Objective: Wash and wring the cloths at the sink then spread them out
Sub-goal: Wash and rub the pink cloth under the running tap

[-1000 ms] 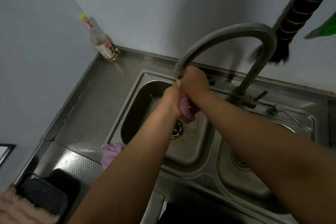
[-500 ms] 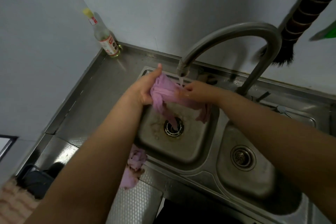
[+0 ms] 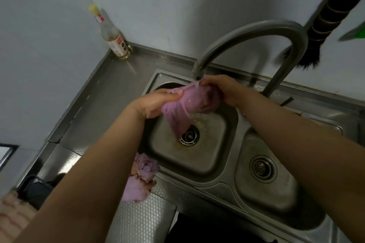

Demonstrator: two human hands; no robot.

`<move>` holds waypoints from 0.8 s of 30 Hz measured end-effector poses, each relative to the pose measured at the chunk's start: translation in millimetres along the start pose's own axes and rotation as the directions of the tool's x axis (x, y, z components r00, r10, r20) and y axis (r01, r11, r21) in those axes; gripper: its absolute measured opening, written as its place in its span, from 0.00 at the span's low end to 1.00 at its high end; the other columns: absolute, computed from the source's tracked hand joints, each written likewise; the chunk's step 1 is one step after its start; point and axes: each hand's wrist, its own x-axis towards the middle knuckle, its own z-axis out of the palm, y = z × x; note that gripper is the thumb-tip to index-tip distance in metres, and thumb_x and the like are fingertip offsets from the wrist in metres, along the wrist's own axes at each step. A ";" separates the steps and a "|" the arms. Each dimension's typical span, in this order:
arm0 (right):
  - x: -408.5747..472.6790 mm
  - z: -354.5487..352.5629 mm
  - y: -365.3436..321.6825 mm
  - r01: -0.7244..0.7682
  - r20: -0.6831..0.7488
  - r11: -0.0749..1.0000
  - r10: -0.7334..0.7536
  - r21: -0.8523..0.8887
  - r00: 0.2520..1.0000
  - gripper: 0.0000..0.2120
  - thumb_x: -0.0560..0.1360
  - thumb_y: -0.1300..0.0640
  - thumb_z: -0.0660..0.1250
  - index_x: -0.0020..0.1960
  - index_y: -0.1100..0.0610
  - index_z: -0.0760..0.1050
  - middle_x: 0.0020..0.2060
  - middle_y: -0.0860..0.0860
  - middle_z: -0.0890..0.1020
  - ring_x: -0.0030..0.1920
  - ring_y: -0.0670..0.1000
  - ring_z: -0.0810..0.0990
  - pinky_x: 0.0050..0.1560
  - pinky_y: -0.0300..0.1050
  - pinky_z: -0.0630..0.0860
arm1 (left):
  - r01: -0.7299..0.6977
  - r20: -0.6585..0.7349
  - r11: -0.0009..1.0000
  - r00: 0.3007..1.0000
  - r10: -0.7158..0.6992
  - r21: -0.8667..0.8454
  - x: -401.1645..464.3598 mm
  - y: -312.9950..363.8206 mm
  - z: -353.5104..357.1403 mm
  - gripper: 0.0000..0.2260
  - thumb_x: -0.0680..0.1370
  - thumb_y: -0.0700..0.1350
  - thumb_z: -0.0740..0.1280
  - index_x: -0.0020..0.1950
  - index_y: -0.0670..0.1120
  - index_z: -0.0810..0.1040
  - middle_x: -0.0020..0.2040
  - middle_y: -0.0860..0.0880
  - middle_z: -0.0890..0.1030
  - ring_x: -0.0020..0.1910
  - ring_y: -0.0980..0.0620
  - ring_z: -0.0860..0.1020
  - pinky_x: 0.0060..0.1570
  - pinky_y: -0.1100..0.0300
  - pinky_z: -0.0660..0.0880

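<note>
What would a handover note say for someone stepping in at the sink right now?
Left hand and right hand both grip the pink cloth under the running tap, over the left basin. A second pink cloth lies bunched on the counter by that basin's front corner. Done: rinsing is under way. Left: wring this cloth, deal with the second, spread both out.

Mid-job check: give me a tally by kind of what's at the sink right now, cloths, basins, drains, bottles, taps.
Purple cloths: 2, one held under the tap by the left hand and right hand, one on the counter
Basins: 2, left, right
Drains: 2, left, right
Bottles: 1
Taps: 1
Total: 8
</note>
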 end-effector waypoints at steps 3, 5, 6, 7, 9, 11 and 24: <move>0.6 1.8 -1.5 -0.019 0.057 0.995 0.013 0.103 0.998 0.09 0.71 0.56 0.67 0.49 0.58 0.81 0.43 0.54 0.83 0.44 0.50 0.82 0.49 0.45 0.76 | -0.169 -0.211 0.951 0.971 0.116 -0.258 7.0 -10.8 9.0 0.24 0.78 0.53 0.67 0.66 0.36 0.73 0.61 0.36 0.78 0.62 0.39 0.76 0.65 0.47 0.72; 2.8 5.0 -1.3 0.006 0.087 0.997 -0.012 0.074 0.996 0.21 0.74 0.54 0.67 0.64 0.61 0.75 0.59 0.59 0.79 0.59 0.57 0.79 0.61 0.52 0.75 | -0.234 -0.341 0.890 0.935 0.096 -0.390 12.4 -10.5 17.5 0.18 0.82 0.51 0.59 0.62 0.39 0.76 0.62 0.36 0.78 0.63 0.39 0.76 0.66 0.46 0.72; 5.5 7.9 0.9 0.015 0.076 0.998 -0.019 0.061 0.997 0.23 0.74 0.53 0.67 0.66 0.63 0.73 0.62 0.62 0.77 0.63 0.61 0.76 0.63 0.55 0.73 | -0.258 -0.384 0.863 0.920 0.081 -0.434 14.7 -7.6 22.9 0.17 0.83 0.51 0.57 0.59 0.40 0.77 0.61 0.36 0.79 0.62 0.39 0.77 0.65 0.45 0.72; 4.9 14.8 2.1 0.027 -0.002 0.999 -0.027 0.019 1.000 0.24 0.73 0.52 0.68 0.64 0.65 0.73 0.60 0.65 0.77 0.63 0.63 0.76 0.62 0.54 0.73 | -0.285 -0.431 0.835 0.900 0.064 -0.471 18.6 -6.2 26.9 0.17 0.83 0.51 0.56 0.57 0.41 0.78 0.59 0.36 0.80 0.60 0.40 0.78 0.64 0.45 0.73; 1.1 37.5 4.2 0.070 -0.149 0.979 -0.099 -0.193 0.984 0.20 0.72 0.49 0.69 0.52 0.66 0.78 0.47 0.62 0.83 0.50 0.58 0.82 0.52 0.43 0.78 | -0.288 -0.519 0.803 0.854 -0.031 -0.522 24.7 -0.1 38.1 0.17 0.83 0.52 0.57 0.54 0.41 0.80 0.52 0.38 0.83 0.53 0.42 0.81 0.57 0.47 0.77; -6.2 65.8 7.2 0.132 -0.269 0.905 -0.256 -0.405 0.929 0.12 0.76 0.48 0.66 0.43 0.57 0.80 0.34 0.52 0.82 0.37 0.47 0.82 0.43 0.37 0.79 | -0.222 -0.540 0.807 0.831 -0.138 -0.548 31.2 5.4 54.9 0.15 0.81 0.52 0.60 0.48 0.43 0.80 0.39 0.43 0.84 0.37 0.48 0.83 0.38 0.56 0.80; 6.9 51.8 9.2 0.040 -0.545 0.880 -0.329 -0.473 0.771 0.13 0.77 0.56 0.60 0.34 0.56 0.73 0.36 0.58 0.79 0.41 0.58 0.78 0.41 0.50 0.70 | -0.145 -0.601 0.847 0.764 -0.233 -0.512 52.1 0.9 101.2 0.15 0.80 0.54 0.62 0.43 0.45 0.79 0.33 0.46 0.77 0.32 0.48 0.77 0.34 0.59 0.73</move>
